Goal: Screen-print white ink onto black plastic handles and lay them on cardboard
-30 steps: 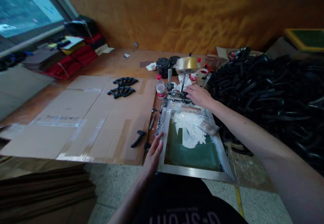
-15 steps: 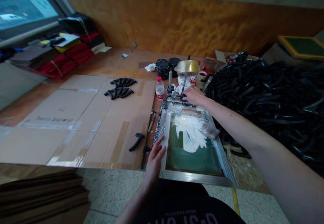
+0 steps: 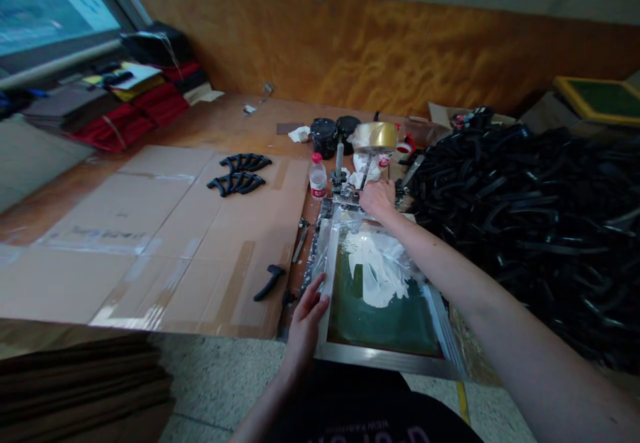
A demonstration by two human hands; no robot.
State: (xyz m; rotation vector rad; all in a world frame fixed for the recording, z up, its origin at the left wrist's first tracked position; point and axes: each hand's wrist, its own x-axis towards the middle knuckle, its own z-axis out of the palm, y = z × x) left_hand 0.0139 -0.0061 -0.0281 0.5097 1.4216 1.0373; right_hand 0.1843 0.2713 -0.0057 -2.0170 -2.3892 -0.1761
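Observation:
A silkscreen frame [image 3: 385,357] with a metal rim lies in front of me, white ink [image 3: 383,273] smeared over its green mesh. My left hand [image 3: 304,326] is at the frame's left rim, fingers stretched and apart, holding nothing. At the back of the frame, my right hand [image 3: 379,199] is closed at the metal hinge clamp [image 3: 345,197]; its curled fingers hide what they grip, perhaps a knob. The right forearm crosses over the frame and covers part of the plastic-wrapped squeegee area. Just behind that hand stands a roll of tape [image 3: 377,137].
A huge heap of black plastic handles [image 3: 530,229] fills the right side. On the cardboard sheet [image 3: 150,229] at left lie several more in two rows, plus a single black handle [image 3: 269,283]. A red-capped bottle [image 3: 318,177] and black ink tubs [image 3: 324,137] stand behind.
My right hand has turned over at the clamp, its knuckles now on top and its forearm shifted left over the frame. The left hand stays at the rim.

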